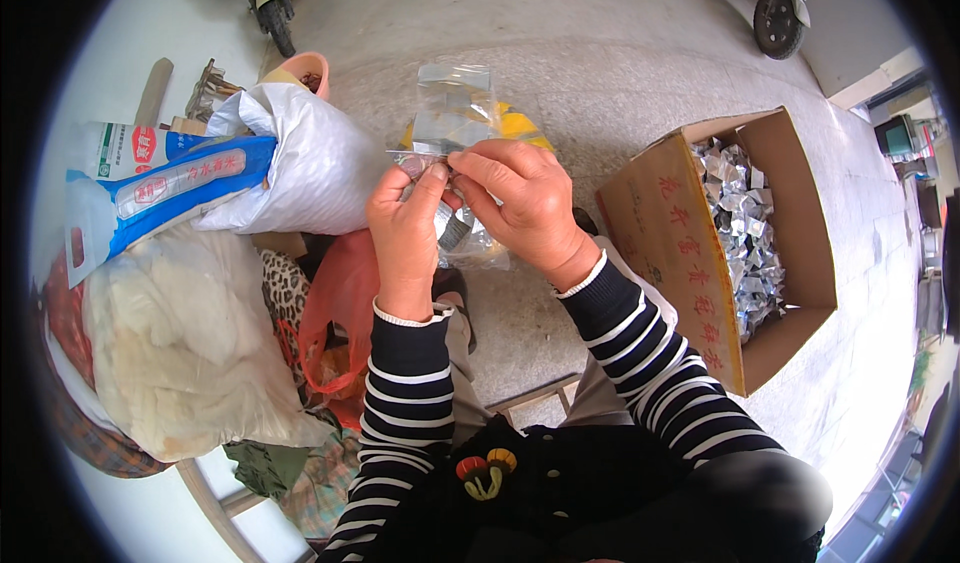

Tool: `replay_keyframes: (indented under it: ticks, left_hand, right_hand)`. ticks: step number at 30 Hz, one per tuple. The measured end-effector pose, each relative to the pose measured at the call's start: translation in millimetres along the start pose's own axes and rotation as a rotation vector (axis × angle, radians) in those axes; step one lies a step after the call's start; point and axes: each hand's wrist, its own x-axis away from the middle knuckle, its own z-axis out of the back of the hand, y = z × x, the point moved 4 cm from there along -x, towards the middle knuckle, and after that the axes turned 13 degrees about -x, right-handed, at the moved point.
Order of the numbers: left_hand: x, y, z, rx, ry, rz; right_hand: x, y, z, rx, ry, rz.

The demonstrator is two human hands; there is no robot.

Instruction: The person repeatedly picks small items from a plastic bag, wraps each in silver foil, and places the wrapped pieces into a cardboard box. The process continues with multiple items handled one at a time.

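My left hand [405, 237] pinches a piece of silver foil paper [409, 159] between thumb and fingers. From the right, my right hand [525, 195] grips the same piece with its fingertips, close to the left thumb. The fingers hide much of the foil, so its exact shape cannot be told. Just beyond and below my hands lies clear plastic wrapping [480, 252] with silver sheets [454, 79] and something yellow [525, 126] showing. To the right, an open cardboard box [667, 263] bearing red writing holds many folded silver foil pieces [739, 225].
On the left are a white woven sack [315, 158], a blue-and-white printed bag [195, 177], a stuffed clear plastic bag [187, 338] and a red plastic bag [341, 293]. Behind them stands a pink pot [319, 72]. Wheels of parked vehicles [276, 23] show at the far edge.
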Motion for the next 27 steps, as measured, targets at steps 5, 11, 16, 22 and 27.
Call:
replay_keyframes:
  ticks: [5,11,16,22,27]
  left_hand:
    - [1,0,-4,-0.016,-0.013,0.006]
    - [2,1,-4,-0.089,-0.032,0.025]
    - [1,1,-4,-0.108,-0.173,0.173]
    - [-2,12,-1,0.197,-0.408,0.07]
    - [-1,6,7,0.22,-0.406,0.025]
  right_hand:
    - [2,7,4,-0.145,0.01,-0.094]
    - [12,35,8,-0.591,-0.13,-0.805]
    - [12,41,22,-0.771,-0.307,-0.985]
    - [11,37,35,-0.998,-0.422,-1.111]
    - [13,37,36,-1.268,-0.338,-1.122]
